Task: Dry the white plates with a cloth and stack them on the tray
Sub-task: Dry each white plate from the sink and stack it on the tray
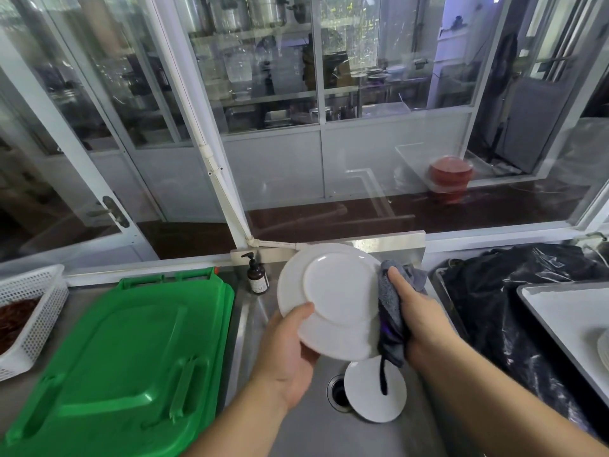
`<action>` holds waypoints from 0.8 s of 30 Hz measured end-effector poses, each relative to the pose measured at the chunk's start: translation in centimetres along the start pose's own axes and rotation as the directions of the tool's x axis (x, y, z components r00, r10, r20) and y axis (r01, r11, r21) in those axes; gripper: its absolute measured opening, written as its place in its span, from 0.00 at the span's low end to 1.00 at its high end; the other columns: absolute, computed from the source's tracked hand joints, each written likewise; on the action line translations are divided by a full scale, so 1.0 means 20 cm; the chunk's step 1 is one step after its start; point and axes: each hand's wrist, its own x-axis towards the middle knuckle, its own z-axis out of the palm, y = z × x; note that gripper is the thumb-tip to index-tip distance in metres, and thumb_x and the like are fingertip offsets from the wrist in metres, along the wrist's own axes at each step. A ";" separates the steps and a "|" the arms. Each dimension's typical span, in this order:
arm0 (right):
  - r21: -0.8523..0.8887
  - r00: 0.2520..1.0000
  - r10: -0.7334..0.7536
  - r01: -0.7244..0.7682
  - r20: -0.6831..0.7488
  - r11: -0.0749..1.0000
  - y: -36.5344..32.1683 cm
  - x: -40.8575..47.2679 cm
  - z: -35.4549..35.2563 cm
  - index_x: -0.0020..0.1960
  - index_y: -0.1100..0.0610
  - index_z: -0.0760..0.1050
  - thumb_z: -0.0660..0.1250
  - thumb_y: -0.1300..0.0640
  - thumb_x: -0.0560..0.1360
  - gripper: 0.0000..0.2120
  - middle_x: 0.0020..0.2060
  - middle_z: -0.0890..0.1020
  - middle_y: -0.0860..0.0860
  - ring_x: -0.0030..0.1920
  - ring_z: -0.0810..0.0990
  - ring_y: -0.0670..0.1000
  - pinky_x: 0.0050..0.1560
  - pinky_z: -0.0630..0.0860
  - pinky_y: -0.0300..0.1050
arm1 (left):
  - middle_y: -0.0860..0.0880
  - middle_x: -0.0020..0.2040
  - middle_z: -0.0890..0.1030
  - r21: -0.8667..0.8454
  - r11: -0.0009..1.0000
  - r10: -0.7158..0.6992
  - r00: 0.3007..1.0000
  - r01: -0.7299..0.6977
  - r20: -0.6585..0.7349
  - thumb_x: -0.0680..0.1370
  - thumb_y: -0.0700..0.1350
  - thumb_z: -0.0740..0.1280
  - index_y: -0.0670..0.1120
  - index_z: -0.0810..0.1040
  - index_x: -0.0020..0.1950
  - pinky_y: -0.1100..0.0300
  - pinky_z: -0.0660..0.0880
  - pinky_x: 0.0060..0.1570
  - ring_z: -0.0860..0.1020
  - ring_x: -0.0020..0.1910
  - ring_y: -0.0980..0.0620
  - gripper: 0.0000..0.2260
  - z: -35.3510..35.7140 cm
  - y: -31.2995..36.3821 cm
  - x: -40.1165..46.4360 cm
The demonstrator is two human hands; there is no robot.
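I hold a white plate (333, 298) upright over the sink, its underside facing me. My left hand (290, 357) grips its lower left rim, thumb on the back. My right hand (418, 321) holds a grey cloth (392, 308) wrapped over the plate's right edge, and a dark tail of the cloth hangs down. Below, a second white plate (365, 394) lies in the steel sink (296, 430) beside the drain (337, 390). At the right edge is a light tray (560, 311) with the rim of another plate (603, 351) just showing on it.
A green plastic bin lid (125, 361) lies left of the sink. A brown pump bottle (257, 275) stands at the sink's back. A white perforated basket (29, 308) sits far left. A black plastic bag (514, 291) lies between sink and tray. Glass partitions rise behind the counter.
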 end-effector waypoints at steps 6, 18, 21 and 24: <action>-0.324 0.984 0.012 0.047 0.179 0.945 -0.20 0.02 -0.02 0.52 0.63 0.86 0.77 0.46 0.76 0.19 0.48 0.89 0.62 0.44 0.89 0.59 0.51 0.85 0.53 | 0.39 0.60 0.86 0.262 0.963 -0.083 0.993 0.058 0.086 0.75 0.57 0.70 0.47 0.84 0.67 0.42 0.80 0.61 0.84 0.60 0.37 0.23 -0.08 0.20 0.08; -0.117 0.995 -0.062 0.053 -0.079 0.992 -0.07 0.01 0.10 0.50 0.56 0.82 0.79 0.41 0.72 0.19 0.32 0.87 0.52 0.29 0.85 0.54 0.27 0.78 0.44 | 0.46 0.54 0.89 0.061 0.994 0.096 0.989 -0.089 -0.112 0.82 0.53 0.70 0.50 0.83 0.63 0.52 0.83 0.43 0.88 0.51 0.45 0.13 0.01 0.09 0.05; -0.038 0.993 -0.026 0.022 -0.119 0.999 0.05 -0.02 0.14 0.52 0.54 0.81 0.78 0.36 0.70 0.23 0.40 0.88 0.52 0.40 0.88 0.57 0.44 0.85 0.57 | 0.51 0.55 0.89 -0.058 0.993 0.088 0.978 -0.100 -0.188 0.84 0.55 0.67 0.54 0.83 0.61 0.54 0.83 0.42 0.88 0.50 0.50 0.10 0.10 0.01 0.01; 0.015 0.990 -0.014 0.016 -0.138 1.000 0.10 -0.03 0.15 0.54 0.53 0.80 0.77 0.37 0.74 0.21 0.47 0.89 0.51 0.47 0.89 0.55 0.53 0.85 0.57 | 0.50 0.58 0.88 -0.151 0.987 0.028 0.988 -0.052 -0.153 0.84 0.57 0.66 0.56 0.80 0.66 0.55 0.84 0.42 0.88 0.53 0.48 0.12 0.13 -0.06 -0.02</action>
